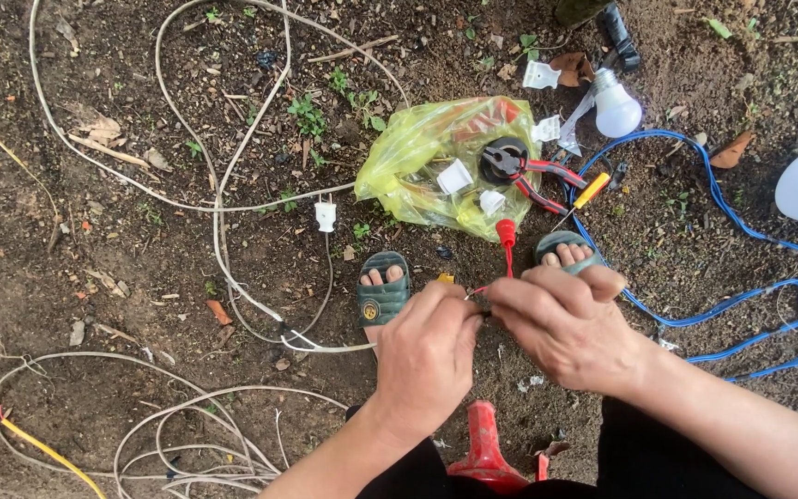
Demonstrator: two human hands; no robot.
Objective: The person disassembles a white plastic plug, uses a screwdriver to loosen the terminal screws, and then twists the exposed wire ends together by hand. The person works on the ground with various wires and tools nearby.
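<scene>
Low in the middle of the frame, both hands meeting over bare soil: left hand (pixel 427 356) curled, fingers (pixel 454 310) pinched shut on a thin wire end (pixel 476 292); right hand (pixel 565 323) beside it, fingers (pixel 510 294) closed on the lower end of a red screwdriver (pixel 507 245). Fingertips of the two hands nearly touching, the wire end right between them, so neither hand nearer than the other. Long axis of the screwdriver close to upright in the picture, its red cap pointing toward the top of the frame, away from the hands, and ending just under a yellow plastic bag (pixel 436 157). Whether its tip touches the wire, impossible to tell, hidden by the fingers. White cable (pixel 233 277) trailing off from the left hand toward the left edge, looping across the upper left, with a white plug (pixel 325 216) lying near the bag. On the bag, red-handled pliers (pixel 538 176). To the upper right, a white light bulb (pixel 617 106); along the right side, a blue cable (pixel 731 305). Two green sandals (pixel 382 294) just above the hands.
</scene>
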